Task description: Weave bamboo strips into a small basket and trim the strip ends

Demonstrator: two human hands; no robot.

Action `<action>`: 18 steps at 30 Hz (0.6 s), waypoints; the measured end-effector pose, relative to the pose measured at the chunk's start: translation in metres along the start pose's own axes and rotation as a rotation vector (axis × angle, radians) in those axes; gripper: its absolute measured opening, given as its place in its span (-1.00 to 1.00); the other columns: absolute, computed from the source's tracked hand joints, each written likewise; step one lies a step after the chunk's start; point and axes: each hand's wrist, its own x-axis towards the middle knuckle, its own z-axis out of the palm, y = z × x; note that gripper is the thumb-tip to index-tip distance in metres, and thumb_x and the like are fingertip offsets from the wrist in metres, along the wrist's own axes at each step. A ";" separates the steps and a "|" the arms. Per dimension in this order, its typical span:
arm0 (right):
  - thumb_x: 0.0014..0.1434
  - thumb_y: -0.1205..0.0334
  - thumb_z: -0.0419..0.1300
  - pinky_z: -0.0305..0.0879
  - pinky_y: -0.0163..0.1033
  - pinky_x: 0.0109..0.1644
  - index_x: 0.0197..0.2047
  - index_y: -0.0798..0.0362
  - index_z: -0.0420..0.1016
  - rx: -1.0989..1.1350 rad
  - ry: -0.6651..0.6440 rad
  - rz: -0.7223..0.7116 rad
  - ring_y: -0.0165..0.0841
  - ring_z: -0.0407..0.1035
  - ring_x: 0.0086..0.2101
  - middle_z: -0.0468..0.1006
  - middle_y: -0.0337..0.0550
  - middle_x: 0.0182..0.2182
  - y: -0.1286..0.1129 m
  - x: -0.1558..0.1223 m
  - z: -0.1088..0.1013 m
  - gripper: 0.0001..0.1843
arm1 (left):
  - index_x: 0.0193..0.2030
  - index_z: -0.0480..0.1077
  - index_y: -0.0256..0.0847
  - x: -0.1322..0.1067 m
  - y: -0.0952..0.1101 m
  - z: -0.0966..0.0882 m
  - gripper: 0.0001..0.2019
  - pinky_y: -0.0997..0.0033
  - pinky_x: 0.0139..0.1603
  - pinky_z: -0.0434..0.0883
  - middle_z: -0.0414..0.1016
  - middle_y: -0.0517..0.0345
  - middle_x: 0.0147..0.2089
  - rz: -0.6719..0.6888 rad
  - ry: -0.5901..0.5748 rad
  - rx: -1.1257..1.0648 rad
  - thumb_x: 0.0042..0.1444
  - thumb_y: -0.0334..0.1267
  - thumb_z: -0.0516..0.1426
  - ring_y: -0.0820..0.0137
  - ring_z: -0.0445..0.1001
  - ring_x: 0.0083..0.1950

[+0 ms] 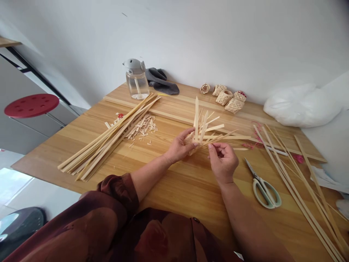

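Maroon shirt (166, 233), left hand (178, 147) gripping woven piece (189, 138), right hand (224, 160) pinching strips (218, 138), scissors (257, 177) nearby

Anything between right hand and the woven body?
Only its own loose strips, fanned out toward the right hand. The left hand holds the woven body; the scissors lie off to the right, outside the gap.

WALLS: white wall (218, 40), small dark marks (124, 15); second pale wall (336, 136), far right | FURNITURE: wood-grain table (180, 189), against white wall; red stool seat (32, 106), round, perforated, left; grey panel (11, 78), behind stool seat; black-framed wooden surface (8, 42), upper left | FLOOR: pale floor (56, 196), lower left | LIGHT: bright patch (12, 183), on floor
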 end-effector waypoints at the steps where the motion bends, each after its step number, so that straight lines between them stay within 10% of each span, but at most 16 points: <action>1: 0.19 -0.03 0.39 0.40 -0.27 -0.47 -0.23 0.03 0.49 0.014 0.000 0.006 -0.39 0.42 -0.59 0.61 -0.22 -0.49 0.000 0.000 0.000 -0.68 | 0.22 0.52 -0.11 0.000 0.000 0.000 -0.39 0.01 0.44 0.31 0.53 -0.02 0.27 -0.005 0.006 -0.007 -0.03 -0.22 0.44 0.03 0.40 0.38; 18: 0.18 0.02 0.42 0.28 -0.38 -0.63 -0.27 0.06 0.49 0.287 -0.119 0.140 -0.43 0.41 -0.69 0.54 -0.33 -0.62 -0.001 0.002 -0.003 -0.69 | 0.34 0.44 -0.20 0.003 -0.005 -0.004 -0.26 0.02 0.48 0.27 0.52 -0.06 0.32 -0.060 -0.118 0.001 0.00 -0.10 0.44 0.04 0.43 0.38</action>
